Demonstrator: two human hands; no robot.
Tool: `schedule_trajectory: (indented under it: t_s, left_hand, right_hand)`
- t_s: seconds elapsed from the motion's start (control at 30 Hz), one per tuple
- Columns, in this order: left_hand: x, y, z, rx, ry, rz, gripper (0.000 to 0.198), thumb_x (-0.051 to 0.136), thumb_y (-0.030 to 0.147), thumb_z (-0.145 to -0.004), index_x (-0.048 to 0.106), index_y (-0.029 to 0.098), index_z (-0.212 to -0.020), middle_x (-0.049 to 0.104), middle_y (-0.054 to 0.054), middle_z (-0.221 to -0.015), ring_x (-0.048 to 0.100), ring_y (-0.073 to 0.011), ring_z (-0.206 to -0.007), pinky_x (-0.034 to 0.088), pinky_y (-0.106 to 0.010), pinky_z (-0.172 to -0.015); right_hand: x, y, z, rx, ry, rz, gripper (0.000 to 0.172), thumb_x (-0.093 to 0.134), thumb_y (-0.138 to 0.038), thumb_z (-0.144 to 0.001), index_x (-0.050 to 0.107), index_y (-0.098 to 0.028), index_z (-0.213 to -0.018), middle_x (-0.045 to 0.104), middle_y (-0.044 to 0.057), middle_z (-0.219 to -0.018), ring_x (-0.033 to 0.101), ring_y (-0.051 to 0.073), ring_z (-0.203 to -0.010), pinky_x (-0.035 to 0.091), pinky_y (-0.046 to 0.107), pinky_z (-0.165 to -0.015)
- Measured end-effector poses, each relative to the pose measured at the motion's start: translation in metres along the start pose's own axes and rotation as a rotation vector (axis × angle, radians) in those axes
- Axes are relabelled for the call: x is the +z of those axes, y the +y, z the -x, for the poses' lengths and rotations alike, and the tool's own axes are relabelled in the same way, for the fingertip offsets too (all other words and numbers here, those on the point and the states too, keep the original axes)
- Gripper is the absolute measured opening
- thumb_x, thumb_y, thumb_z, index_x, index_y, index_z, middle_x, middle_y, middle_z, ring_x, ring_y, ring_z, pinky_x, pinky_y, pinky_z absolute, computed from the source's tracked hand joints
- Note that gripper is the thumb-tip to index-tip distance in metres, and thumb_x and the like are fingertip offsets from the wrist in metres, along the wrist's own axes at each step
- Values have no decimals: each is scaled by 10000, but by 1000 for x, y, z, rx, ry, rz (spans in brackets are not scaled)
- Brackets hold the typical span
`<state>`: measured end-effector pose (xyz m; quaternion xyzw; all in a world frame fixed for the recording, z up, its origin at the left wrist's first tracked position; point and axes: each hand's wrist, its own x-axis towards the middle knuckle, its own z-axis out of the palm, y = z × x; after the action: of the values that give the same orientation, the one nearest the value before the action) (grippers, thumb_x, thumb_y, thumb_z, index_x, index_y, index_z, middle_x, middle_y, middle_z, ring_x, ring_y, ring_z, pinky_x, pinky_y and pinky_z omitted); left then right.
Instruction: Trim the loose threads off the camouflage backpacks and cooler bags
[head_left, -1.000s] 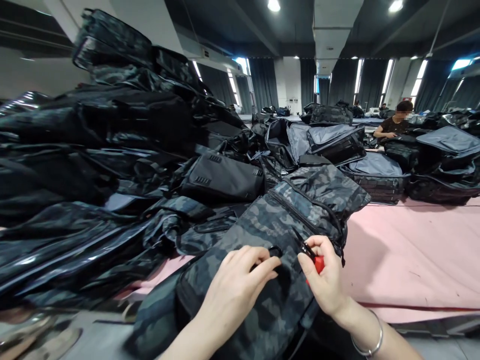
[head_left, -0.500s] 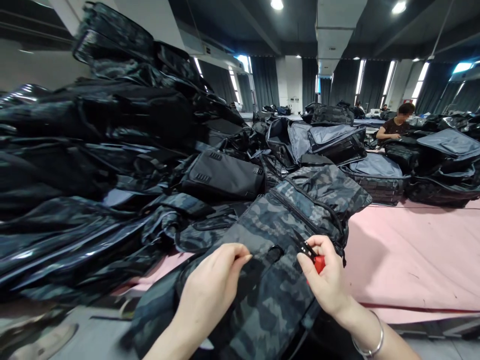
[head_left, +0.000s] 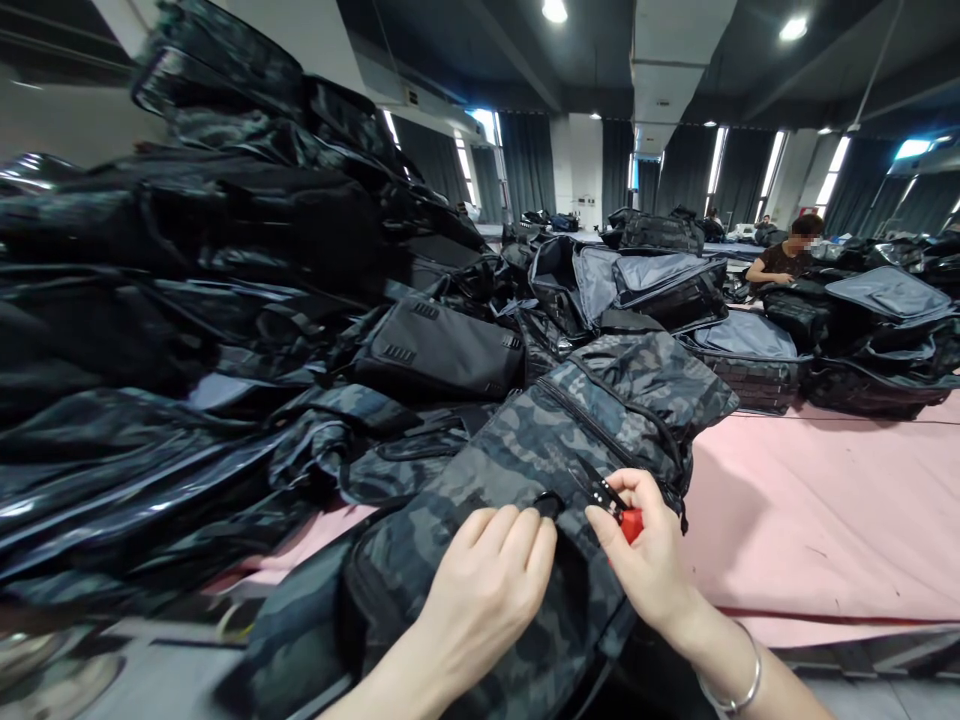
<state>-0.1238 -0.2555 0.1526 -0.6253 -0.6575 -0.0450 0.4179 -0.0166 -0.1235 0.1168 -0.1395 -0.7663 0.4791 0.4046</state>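
Pinching the red-handled snips, the right hand keeps the blades just beside the left hand, whose curled fingers press the camouflage backpack flat; the fabric there is best held taut.

Matt camouflage cloth backpack, glossy plastic-wrapped bags, smooth pink table covering, red-handled metal snips.

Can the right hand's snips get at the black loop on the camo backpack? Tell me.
Probably yes. The right hand holds the red-handled snips just right of the black loop on the camo backpack; only the left hand's fingertips crowd it from below.
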Motion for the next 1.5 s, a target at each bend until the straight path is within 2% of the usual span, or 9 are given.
schedule_trajectory:
  t_s: [0.23,0.47,0.97,1.13,1.23,1.3,1.37,1.43,1.5]
  left_hand:
    - [5,-6,12,-154,-40,215,204,395,123,-888,550,168,-764,580,-21,-692,530,-157,-619,407,-293,-594]
    - [7,-7,14,-236,-53,287,187,394,137,-882,515,181,-746,579,-14,-694,550,-154,-624,425,-286,-599]
    - [7,-4,15,-94,-35,82,188,417,97,-859,515,172,-716,532,-18,-645,486,-179,-599,366,-326,-607]
    - [7,-12,14,-220,33,295,176,417,151,-882,500,183,-731,569,-8,-666,538,-154,-616,416,-289,-601]
    - [10,-18,14,-290,21,462,133,415,208,-887,547,191,-890,658,-61,-916,610,-179,-860,480,-304,-757]
    - [12,-20,16,-268,-17,501,246,413,236,-882,533,211,-1094,653,-73,-1092,592,-203,-1021,473,-342,-863]
    - [12,-22,18,-346,21,534,288,395,246,-889,507,222,-1154,694,-38,-960,639,-177,-910,498,-306,-807]
    - [10,-23,20,-540,118,575,213,372,255,-907,539,220,-1035,647,30,-664,628,-128,-620,498,-234,-623]
    - [6,-25,19,-666,169,588,189,369,274,-917,548,217,-913,568,59,-558,560,-101,-480,454,-205,-516]
  right_hand:
    - [-5,-7,4,-180,-20,224,197,556,-332,-851,540,-184,-980,647,25,-809,608,138,-664,484,239,-647]
    - [-14,0,9,-282,-268,395,124,512,-298,-881,568,-197,-925,660,37,-808,623,162,-710,452,249,-643]
    - [-6,-5,9,-375,-320,624,133,474,-278,-889,575,-192,-883,597,14,-695,566,155,-603,360,261,-537]
    - [-10,0,8,-392,-200,401,119,481,-265,-891,571,-188,-887,618,18,-719,592,141,-627,425,234,-572]
    - [-17,5,8,-311,5,202,116,546,-261,-859,554,-187,-948,646,29,-802,619,140,-701,478,228,-646]
    - [-20,9,7,-231,106,111,138,575,-262,-841,547,-191,-956,636,19,-780,611,134,-674,490,225,-620]
    - [-21,14,6,-160,149,28,144,586,-267,-833,541,-194,-949,616,5,-744,595,125,-635,487,219,-580]
    - [-21,17,4,-119,181,-42,157,598,-276,-824,538,-191,-941,601,0,-727,582,122,-625,484,221,-571]
    - [-20,19,2,-88,222,-104,167,610,-282,-814,537,-189,-932,588,-4,-724,571,118,-627,483,222,-577]
